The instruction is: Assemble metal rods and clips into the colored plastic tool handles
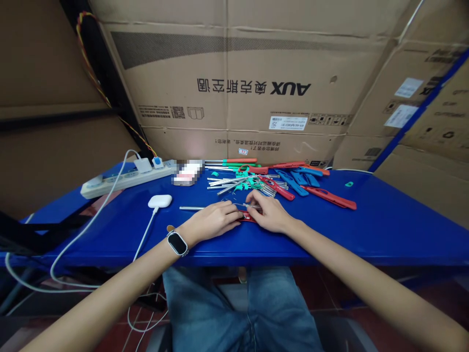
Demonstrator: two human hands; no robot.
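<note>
My left hand (218, 218) lies palm down over a thin metal tube (190, 208), which sticks out to its left. Its fingertips press on a red lighter casing (247, 216) on the table. From the other side, my right hand (270, 212) has its fingers curled and pinched over the same casing, at a thin wire (240, 204). The fingers partly hide the casing, so its inner parts cannot be made out. Just beyond my hands lies a heap of metal tubes (223, 183) with green plastic pieces (246, 182) and a red lighter casing (276, 187).
Blue casings (293, 182) and another red casing (333, 197) lie at the right of the heap. To the left are a white earphone case (160, 201) on a cable and a power strip (110, 184). A cardboard wall (249, 58) closes off the back of the blue table (384, 225).
</note>
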